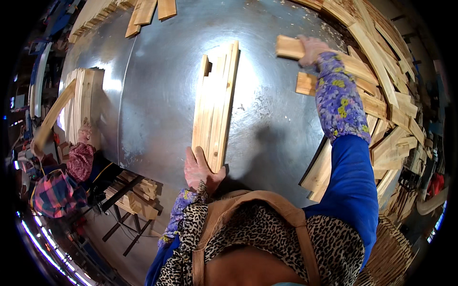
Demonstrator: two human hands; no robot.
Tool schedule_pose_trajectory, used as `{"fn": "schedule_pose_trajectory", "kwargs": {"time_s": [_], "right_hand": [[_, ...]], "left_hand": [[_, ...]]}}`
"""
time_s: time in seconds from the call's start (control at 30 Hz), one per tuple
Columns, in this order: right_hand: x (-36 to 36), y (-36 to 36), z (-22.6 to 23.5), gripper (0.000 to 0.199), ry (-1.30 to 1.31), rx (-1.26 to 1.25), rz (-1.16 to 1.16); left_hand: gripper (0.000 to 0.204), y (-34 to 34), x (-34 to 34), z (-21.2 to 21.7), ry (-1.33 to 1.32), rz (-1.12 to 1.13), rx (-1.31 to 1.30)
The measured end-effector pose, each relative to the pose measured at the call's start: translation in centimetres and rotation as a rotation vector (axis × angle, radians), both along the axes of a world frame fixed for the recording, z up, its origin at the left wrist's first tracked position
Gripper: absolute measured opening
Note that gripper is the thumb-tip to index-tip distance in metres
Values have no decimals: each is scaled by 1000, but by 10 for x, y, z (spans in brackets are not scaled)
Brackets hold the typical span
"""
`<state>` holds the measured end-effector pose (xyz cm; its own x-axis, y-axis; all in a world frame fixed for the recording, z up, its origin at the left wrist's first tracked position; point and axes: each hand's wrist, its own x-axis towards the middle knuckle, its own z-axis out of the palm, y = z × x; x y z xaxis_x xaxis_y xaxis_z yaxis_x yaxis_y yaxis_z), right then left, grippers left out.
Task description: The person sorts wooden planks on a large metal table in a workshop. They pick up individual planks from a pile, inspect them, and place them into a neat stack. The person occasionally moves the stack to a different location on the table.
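Wooden strips (213,117) lie grouped, near ends pinched by our left hand (202,170); to their right, our right hand (313,50) touches a plank (290,47), grip unclear; a board pile (398,117) seemingly remains.

shiny metal tabletop (162,95) | grey floor (99,228) | bright light strips (34,238)

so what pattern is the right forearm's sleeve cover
Sleeve cover: purple floral with yellow blooms, seen in the head view.

I see the tabletop (164,95) shine like smooth metal, scuffed in patches. The wooden slats (210,119) on it look planed smooth, while the right floral oversleeve (339,102) and tan apron (224,207) are matt cloth.
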<state>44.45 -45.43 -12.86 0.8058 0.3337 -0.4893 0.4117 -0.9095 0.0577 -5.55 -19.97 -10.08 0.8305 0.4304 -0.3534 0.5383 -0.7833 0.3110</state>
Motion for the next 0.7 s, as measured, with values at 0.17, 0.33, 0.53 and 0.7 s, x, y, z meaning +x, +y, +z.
{"fn": "schedule_pose_trajectory", "kwargs": {"time_s": [0.17, 0.33, 0.53, 0.7], "right_hand": [[-192, -3, -25, 31, -80, 397, 816], [-318, -96, -14, 55, -10, 373, 1219], [-388, -90, 30, 93, 303, 149, 734], [-429, -58, 16, 115, -39, 224, -236]], "left_hand": [[105, -2, -21, -26, -289, -125, 182], [106, -10, -10, -7, -150, -93, 160], [111, -13, -16, -11, -125, -83, 199], [111, -14, -21, 6, -11, 2, 128]]}}
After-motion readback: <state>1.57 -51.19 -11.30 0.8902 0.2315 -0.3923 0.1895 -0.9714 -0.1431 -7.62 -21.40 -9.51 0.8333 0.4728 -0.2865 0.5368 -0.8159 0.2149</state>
